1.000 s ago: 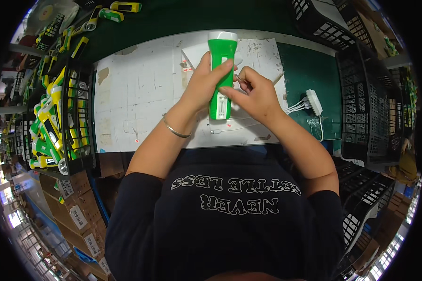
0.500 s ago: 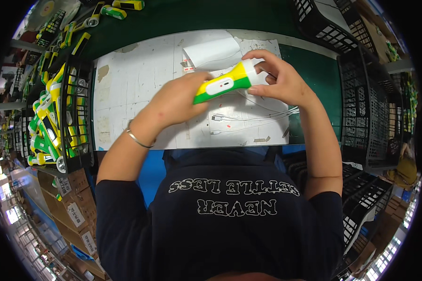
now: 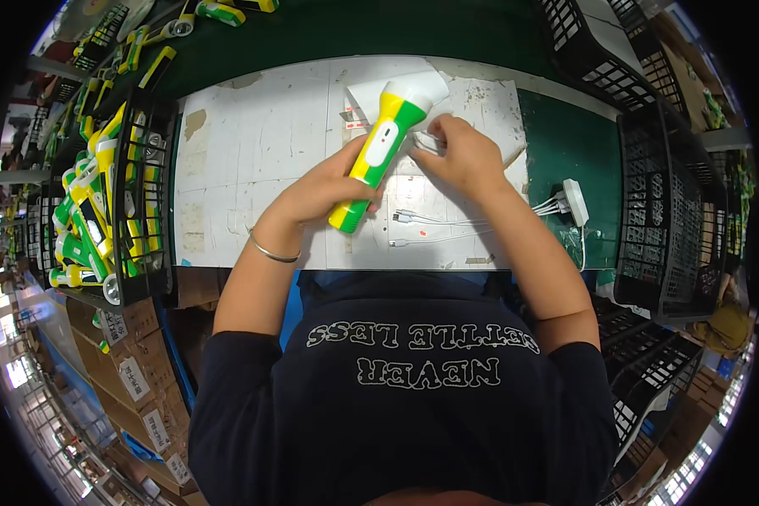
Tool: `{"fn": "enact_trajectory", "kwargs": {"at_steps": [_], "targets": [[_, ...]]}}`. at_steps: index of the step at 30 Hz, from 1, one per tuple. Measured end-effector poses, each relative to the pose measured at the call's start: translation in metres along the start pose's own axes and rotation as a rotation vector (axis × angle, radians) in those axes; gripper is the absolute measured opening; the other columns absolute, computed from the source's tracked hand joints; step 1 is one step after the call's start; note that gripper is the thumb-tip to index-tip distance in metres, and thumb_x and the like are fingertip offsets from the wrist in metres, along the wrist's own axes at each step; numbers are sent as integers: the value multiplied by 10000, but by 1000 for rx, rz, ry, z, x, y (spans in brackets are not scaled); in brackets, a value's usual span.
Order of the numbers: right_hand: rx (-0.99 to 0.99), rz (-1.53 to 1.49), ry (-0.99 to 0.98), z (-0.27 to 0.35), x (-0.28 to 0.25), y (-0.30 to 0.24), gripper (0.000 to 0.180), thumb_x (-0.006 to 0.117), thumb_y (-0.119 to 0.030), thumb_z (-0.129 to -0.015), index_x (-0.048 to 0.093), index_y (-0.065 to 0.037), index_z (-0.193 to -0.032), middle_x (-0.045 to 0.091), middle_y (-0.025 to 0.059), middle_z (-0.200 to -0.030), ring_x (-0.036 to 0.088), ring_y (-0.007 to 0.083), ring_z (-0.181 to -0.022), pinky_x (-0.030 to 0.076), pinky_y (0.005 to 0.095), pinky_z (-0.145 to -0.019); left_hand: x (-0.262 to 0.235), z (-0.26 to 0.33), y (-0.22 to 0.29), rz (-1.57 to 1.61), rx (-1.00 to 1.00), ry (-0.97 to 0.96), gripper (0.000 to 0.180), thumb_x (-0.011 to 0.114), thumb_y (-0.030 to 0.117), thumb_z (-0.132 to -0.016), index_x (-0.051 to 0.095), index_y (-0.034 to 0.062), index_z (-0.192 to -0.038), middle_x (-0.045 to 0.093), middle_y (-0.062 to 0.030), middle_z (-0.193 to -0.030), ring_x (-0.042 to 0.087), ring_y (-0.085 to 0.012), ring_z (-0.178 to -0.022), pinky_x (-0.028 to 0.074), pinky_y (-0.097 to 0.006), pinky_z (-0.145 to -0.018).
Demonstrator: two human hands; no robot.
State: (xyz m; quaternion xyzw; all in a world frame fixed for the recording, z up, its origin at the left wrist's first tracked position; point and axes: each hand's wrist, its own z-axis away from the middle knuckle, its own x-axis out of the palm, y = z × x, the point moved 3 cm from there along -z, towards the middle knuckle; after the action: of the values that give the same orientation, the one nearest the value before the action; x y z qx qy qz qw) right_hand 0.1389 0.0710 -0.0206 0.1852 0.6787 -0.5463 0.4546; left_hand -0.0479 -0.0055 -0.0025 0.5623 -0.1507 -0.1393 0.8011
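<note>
The left hand (image 3: 333, 187) was closed around the lower handle of a yellow-green flashlight (image 3: 385, 142), whose white head extended forward of this hand. Just right of it, the right hand (image 3: 464, 160) had bent fingers at a white piece (image 3: 428, 142); whether they gripped it, I could not tell. White cables (image 3: 447, 223) lay on the bench (image 3: 557, 139), behind the right hand.

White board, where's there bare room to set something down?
The white board is bare on its left, between the flashlight basket and left hand. Green tabletop is free beyond it, between loose flashlights and the far-right basket. Crowded: the board's middle and right, with the held flashlight, right hand and cables.
</note>
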Motion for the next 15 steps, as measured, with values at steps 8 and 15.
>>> {"fn": "enact_trajectory", "kwargs": {"at_steps": [8, 15], "targets": [[-21, -306, 39, 9, -12, 11, 220, 630, -245, -795, 615, -28, -831, 609, 57, -730, 580, 169, -666, 455, 291, -616, 4, -6, 4, 582, 61, -181, 910, 486, 57, -561, 166, 55, -1414, 454, -154, -1099, 509, -259, -957, 485, -380, -816], [45, -777, -89, 23, -37, -1, 226, 667, -194, -798, 645, 13, -887, 632, 19, -756, 526, 49, -647, 418, 188, -605, 20, -18, 4, -33, 100, 1, 848, 593, 94, -698, 134, 14, -1406, 400, -189, -1261, 416, -244, -1153, 348, -321, -958]]}}
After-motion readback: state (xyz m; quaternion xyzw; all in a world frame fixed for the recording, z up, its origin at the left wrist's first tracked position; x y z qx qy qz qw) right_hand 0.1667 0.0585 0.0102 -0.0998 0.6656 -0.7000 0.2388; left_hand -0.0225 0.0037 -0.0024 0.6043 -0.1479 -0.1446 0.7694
